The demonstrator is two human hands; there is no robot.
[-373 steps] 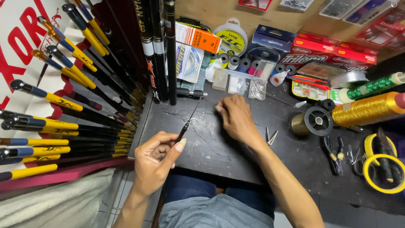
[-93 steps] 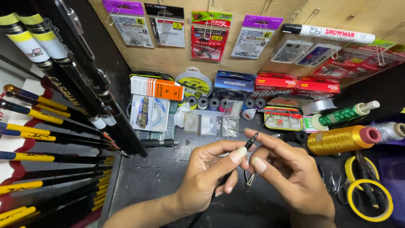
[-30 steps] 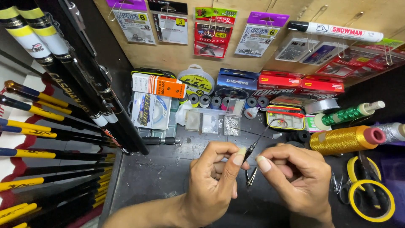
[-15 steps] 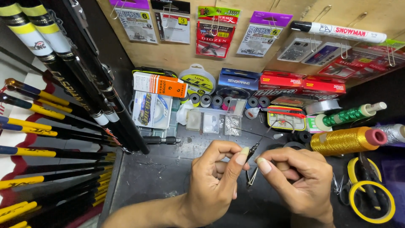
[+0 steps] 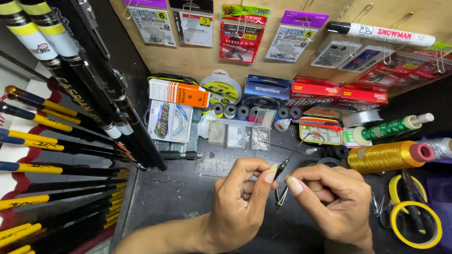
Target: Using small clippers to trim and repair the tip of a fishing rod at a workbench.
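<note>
My left hand (image 5: 238, 204) pinches a thin black rod tip (image 5: 284, 164) between thumb and forefinger; its fine end slants up and right. My right hand (image 5: 336, 202) sits close beside it with fingers curled. Its forefinger and thumb are pinched together just right of the tip, and I cannot see what, if anything, lies between them. Small metal snips (image 5: 281, 197) lie on the dark bench (image 5: 165, 193) between and below the two hands.
Black and yellow fishing rods (image 5: 70, 141) fan in from the left. A gold thread spool (image 5: 388, 157), a green spool (image 5: 391, 128) and yellow-handled scissors (image 5: 414, 214) lie to the right. Small boxes, line spools and clear cases (image 5: 235, 134) crowd the back under hanging packets.
Twelve seconds ago only the left hand held the tip while the right lay flat on the bench. Both hands now meet at the tip. Little has moved in the last second.
</note>
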